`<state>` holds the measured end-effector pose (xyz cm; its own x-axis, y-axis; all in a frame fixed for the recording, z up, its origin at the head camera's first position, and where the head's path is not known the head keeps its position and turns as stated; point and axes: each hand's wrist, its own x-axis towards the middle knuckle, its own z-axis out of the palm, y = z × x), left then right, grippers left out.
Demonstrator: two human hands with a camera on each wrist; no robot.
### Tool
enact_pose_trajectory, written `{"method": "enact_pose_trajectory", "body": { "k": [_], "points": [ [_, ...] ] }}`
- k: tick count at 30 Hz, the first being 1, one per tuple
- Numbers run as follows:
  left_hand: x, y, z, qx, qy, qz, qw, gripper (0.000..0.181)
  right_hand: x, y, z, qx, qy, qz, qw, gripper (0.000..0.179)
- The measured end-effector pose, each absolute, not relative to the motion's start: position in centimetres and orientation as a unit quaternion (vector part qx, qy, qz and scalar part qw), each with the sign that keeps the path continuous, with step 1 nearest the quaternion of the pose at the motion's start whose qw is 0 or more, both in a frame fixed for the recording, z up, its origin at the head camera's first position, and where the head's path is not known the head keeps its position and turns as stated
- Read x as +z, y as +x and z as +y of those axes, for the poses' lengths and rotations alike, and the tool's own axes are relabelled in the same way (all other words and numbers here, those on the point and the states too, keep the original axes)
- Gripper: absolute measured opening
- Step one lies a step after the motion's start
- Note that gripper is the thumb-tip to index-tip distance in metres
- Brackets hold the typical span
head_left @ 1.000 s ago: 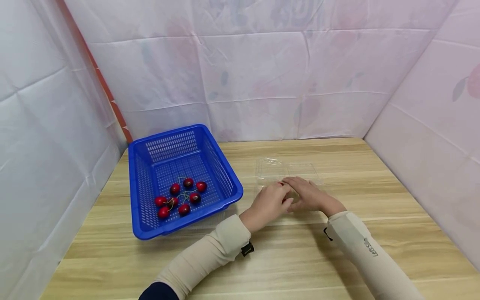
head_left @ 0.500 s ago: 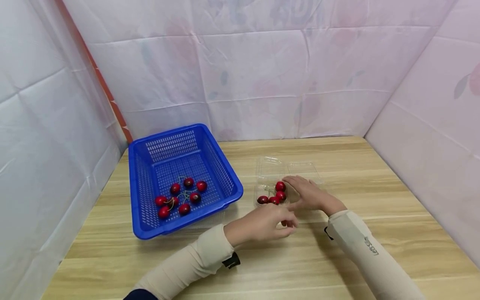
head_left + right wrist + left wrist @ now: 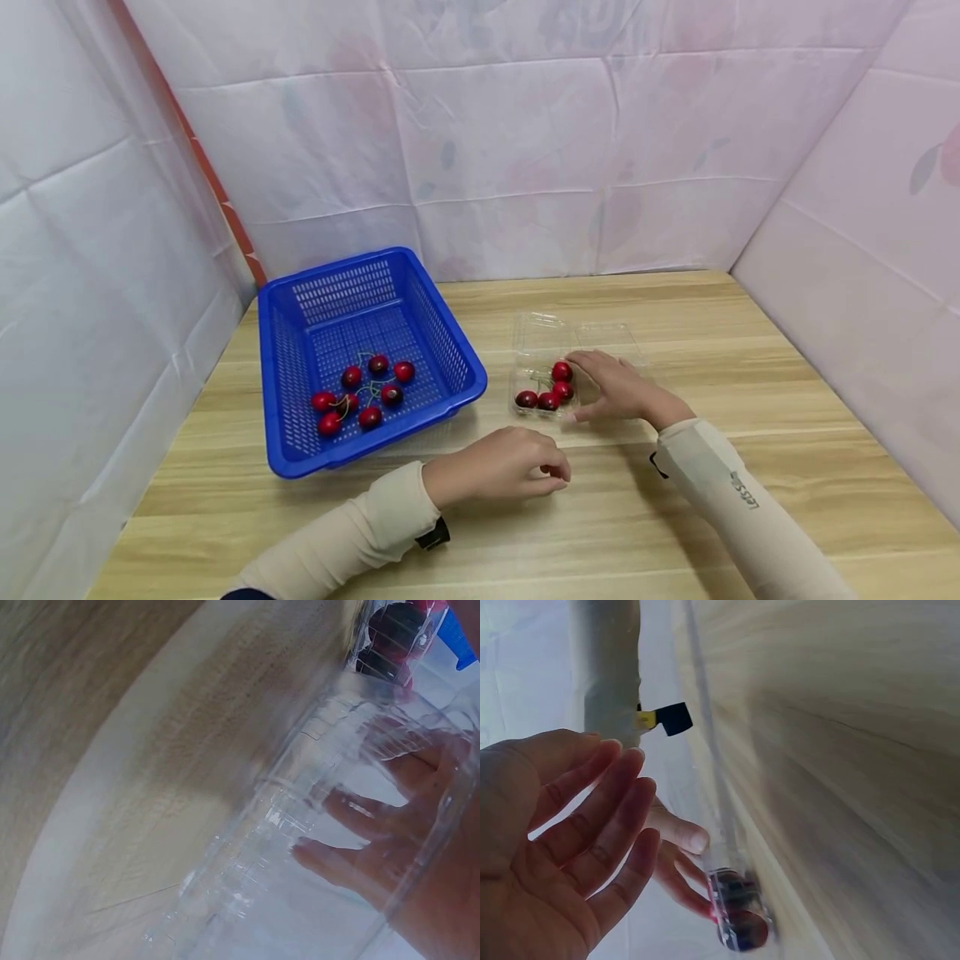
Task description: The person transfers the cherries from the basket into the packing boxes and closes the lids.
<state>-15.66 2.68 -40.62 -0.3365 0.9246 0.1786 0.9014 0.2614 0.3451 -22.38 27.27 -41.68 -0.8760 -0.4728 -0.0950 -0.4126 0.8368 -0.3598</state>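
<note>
A clear plastic clamshell box [image 3: 543, 333] lies opened out on the table, right of centre. Several dark red cherries [image 3: 548, 402] with green stems sit in its near part. My right hand [image 3: 618, 390] rests against the right side of that part, fingers spread and relaxed. Through the clear plastic in the right wrist view, the fingers [image 3: 360, 814] show fairly straight. Nearer the body, my left hand [image 3: 498, 467] hovers apart from the box, loosely curled; the left wrist view shows its palm [image 3: 536, 907] with nothing in it.
To the left stands a blue perforated basket [image 3: 452, 354] holding several more stemmed cherries [image 3: 370, 417]. The wooden table [image 3: 750, 400] is bounded at the back and sides by white printed cloth [image 3: 510, 167].
My left hand has drawn back from the box toward the body and left, its fingers parting from the cherries there, which now show. The right hand stays at the box's side.
</note>
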Motion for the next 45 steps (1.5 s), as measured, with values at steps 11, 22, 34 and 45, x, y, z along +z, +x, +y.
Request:
{"method": "enact_pose_trajectory", "body": {
  "k": [11,22,34,45],
  "points": [
    [-40.8,-14.9,0.1,0.205,0.577,0.791,-0.002,0.01,-41.6,-22.4,27.4,-0.171,-0.229,0.954,0.09,0.093],
    [-39.9,-14.2,-2.5,0.243,0.556,0.795,-0.004,0.008,-41.8,-22.4,27.2,-0.172,-0.232,0.953,0.088,0.094],
    [-37.4,-13.4,-4.8,0.244,0.535,0.808,-0.033,0.013,-41.8,-22.4,27.3,-0.169,-0.225,0.954,0.098,0.094],
    [-35.0,-13.9,-6.3,0.254,0.536,0.794,-0.132,0.011,-41.9,-22.5,27.4,-0.17,-0.229,0.954,0.094,0.094]
  ]
}}
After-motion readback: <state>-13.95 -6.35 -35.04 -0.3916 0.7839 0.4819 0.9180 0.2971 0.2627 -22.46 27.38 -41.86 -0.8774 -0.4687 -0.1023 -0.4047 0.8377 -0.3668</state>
